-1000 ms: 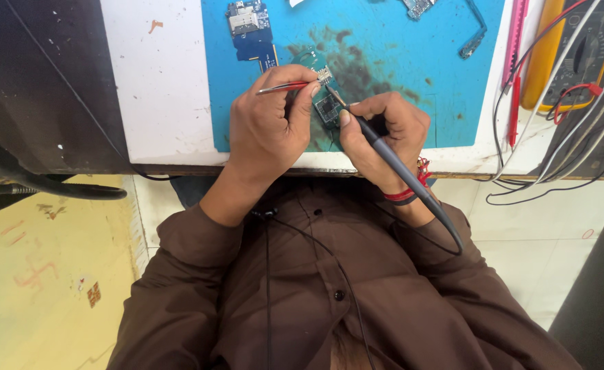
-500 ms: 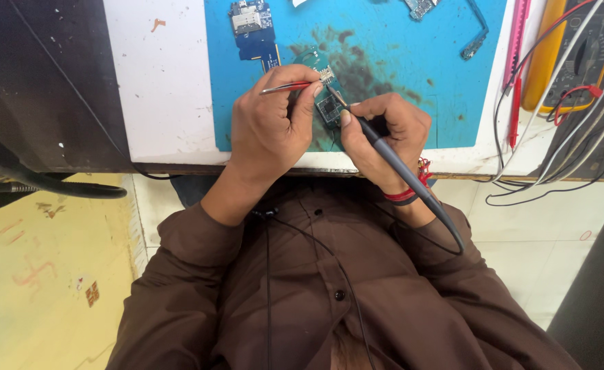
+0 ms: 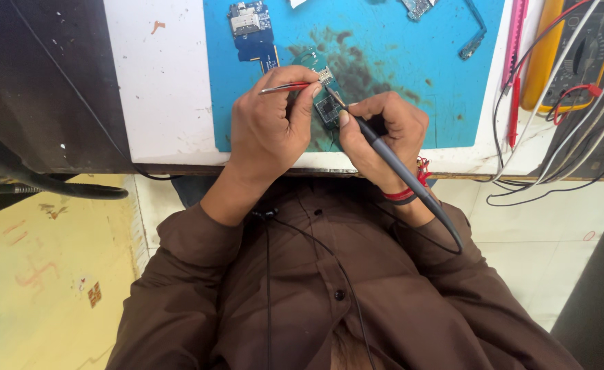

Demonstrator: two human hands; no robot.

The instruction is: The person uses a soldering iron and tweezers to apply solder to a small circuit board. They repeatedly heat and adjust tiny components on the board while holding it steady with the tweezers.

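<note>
**Clerk:** Now, item one. Your left hand [image 3: 268,130] pinches a pair of red-handled tweezers [image 3: 290,87], tips laid toward the small dark circuit board [image 3: 328,108] on the blue work mat [image 3: 411,75], close to the bench's near edge.

**Checker:** Item two?

**Clerk:** Your right hand [image 3: 384,133] is closed pen-fashion round a grey soldering pen [image 3: 391,161], its point at the board's top corner beside the tweezer tips.

**Checker:** Hazards?

**Clerk:** Your fingertips crowd both tools. I'd judge a slip of the point could scrape neighbouring parts or touch a finger. The pen's cable [image 3: 446,226] trails over your wrist; a tug there might jerk the tip. The board seems pinned only by your fingers, so it could skate.

**Checker:** Other stock?

**Clerk:** A blue circuit board [image 3: 250,31] farther back on the mat; a yellow multimeter [image 3: 576,48] with red and black leads [image 3: 521,89] at the right.

**Checker:** Not legible?

**Clerk:** Your fingers hide most of the small board. What the tweezers grip, if anything, cannot be told. The parts at the mat's far side are cut off by the picture's top edge.
</note>
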